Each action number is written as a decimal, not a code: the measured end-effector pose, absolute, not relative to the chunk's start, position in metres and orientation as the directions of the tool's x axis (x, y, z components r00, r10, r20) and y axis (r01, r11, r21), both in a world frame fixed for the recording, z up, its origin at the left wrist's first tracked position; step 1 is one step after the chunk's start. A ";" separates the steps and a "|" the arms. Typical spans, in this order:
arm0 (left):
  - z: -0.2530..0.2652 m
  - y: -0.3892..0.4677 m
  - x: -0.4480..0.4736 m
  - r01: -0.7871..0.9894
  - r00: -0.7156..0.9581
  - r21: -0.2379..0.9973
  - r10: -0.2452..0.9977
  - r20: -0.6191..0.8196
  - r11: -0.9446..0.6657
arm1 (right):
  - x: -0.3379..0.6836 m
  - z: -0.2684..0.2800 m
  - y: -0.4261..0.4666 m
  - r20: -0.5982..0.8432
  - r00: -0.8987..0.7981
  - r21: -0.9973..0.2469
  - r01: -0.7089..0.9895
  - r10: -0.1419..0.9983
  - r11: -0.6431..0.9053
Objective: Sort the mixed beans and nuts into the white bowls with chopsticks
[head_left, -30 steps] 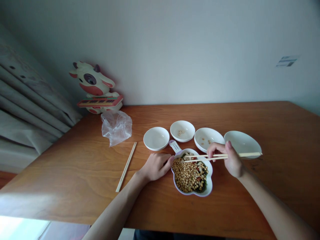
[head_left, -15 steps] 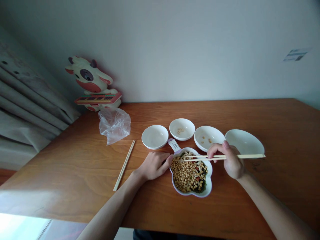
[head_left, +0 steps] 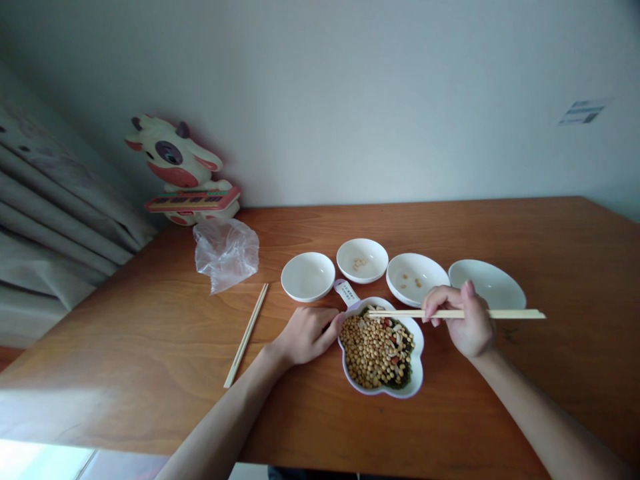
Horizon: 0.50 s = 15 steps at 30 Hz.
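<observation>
Now chopsticks (head_left: 515,314) gripped by the right hand (head_left: 466,321) have been closed over the dish (head_left: 417,363), so something may be pinched.

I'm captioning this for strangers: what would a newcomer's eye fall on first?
Probably the cow toy, standing at the back left of the table. Next, the bowl of beans near the front, the right hand holding chopsticks over it, the left hand resting at its edge.
</observation>
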<state>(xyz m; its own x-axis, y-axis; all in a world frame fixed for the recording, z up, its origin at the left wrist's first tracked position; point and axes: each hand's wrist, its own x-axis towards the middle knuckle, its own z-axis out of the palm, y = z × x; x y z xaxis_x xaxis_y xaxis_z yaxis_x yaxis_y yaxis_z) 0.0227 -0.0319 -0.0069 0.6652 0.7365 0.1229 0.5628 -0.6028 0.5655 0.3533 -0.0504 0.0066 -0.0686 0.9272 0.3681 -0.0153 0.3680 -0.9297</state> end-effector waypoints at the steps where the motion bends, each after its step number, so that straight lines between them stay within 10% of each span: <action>1: -0.006 -0.032 0.023 0.565 0.663 0.566 0.739 0.122 -0.600 | 0.354 0.008 -0.050 0.364 -0.069 -0.931 -0.021 0.929 0.363; 15: -0.002 -0.033 0.024 0.579 0.655 0.585 0.751 0.080 -0.568 | 0.381 0.019 -0.047 0.307 -0.269 -0.923 0.148 0.913 0.355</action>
<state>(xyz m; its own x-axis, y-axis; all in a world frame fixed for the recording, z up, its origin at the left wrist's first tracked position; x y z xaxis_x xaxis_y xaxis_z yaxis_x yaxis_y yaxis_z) 0.0242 -0.0329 -0.0017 0.6554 0.7510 0.0800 0.5792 -0.5678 0.5850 0.3812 -0.0473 0.0187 -0.2694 0.9126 0.3074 0.1479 0.3546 -0.9233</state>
